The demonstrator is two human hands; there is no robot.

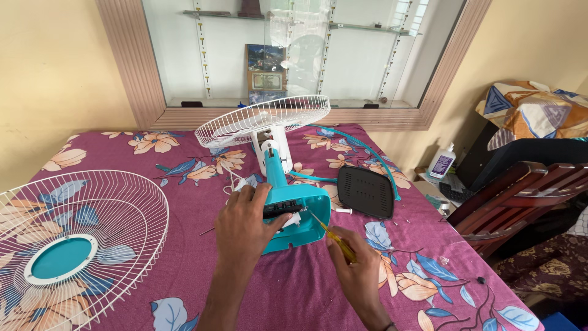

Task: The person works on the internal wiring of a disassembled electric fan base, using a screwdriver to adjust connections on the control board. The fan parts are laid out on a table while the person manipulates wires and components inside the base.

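Observation:
A teal table-fan body [295,202] lies on its side on the floral maroon tablecloth [294,288], its white rear grille [263,119] tilted up behind it. My left hand [244,228] rests on the open base and holds a black and white part at its opening. My right hand [355,263] grips a yellow-handled screwdriver [331,236], whose tip points into the base near that part.
A white front grille with a teal centre [67,245] lies at the left. The black base cover [366,191] and a teal ring [361,150] lie right of the fan. Wooden chairs [520,196] stand at the right. A glass cabinet [294,55] is behind.

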